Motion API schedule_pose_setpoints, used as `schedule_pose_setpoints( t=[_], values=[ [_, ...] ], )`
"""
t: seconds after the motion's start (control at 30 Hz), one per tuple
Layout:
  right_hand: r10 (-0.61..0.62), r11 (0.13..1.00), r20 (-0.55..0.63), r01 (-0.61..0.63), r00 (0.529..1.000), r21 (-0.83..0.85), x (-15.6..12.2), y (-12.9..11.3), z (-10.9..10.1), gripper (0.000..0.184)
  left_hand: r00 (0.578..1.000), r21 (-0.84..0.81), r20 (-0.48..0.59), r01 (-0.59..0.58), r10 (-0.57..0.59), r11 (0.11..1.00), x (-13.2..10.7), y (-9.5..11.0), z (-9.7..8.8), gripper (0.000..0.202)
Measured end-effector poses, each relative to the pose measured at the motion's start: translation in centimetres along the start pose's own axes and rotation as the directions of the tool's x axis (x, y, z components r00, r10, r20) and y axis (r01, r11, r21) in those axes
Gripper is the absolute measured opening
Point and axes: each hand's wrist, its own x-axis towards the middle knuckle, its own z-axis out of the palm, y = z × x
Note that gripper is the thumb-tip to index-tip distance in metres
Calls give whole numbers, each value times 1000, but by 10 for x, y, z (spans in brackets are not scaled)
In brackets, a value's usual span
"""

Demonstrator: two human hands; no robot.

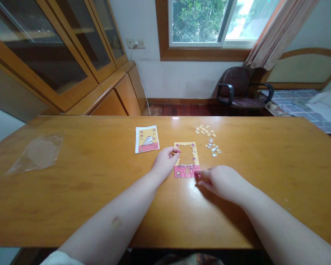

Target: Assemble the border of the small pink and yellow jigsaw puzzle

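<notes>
A partly assembled jigsaw puzzle (186, 171) lies flat on the table, with a yellow frame of pieces around a gap and a pink band along the bottom. At its left edge is my left hand (165, 160), fingers curled and closed with the tips over the yellow border; whatever may be between them is hidden. My right hand (224, 180) reaches in from the right. Its index finger is stretched out and touches the pink lower right corner, while the thumb stays apart below it. Loose yellow pieces (205, 130) and whitish pieces (213, 148) lie beyond the puzzle to the right.
A reference picture (147, 139) of a white animal lies left of the puzzle. Farther left on the wooden table (99, 176) is a clear plastic bag (40, 151). A glass-door cabinet (71, 55) stands at the back left; an office chair (237, 86) is beyond the table.
</notes>
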Motion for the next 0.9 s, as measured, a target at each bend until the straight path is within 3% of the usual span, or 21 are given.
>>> schedule_pose_setpoints(
  t=[0.13, 0.27, 0.5, 0.9],
  values=[
    [58, 997, 46, -55, 997, -62, -13, -11, 0, 53, 1000, 8, -2, -11, 11, 1000, 0, 1, 0, 16],
    [100, 994, 80, -95, 992, -57, -15, -15, 1, 59, 1000, 24, 8, -15, 15, 1000, 0, 2, 0, 16],
    [108, 994, 120, -105, 987, -29, -12, -15, 1, 56, 999, 31, 15, -33, 33, 999, -1, 4, 0, 15],
    [123, 992, 88, -120, 988, -46, -11, -10, 2, 46, 1000, 43, 23, -19, 18, 999, -1, 4, -1, 15]
  ],
)
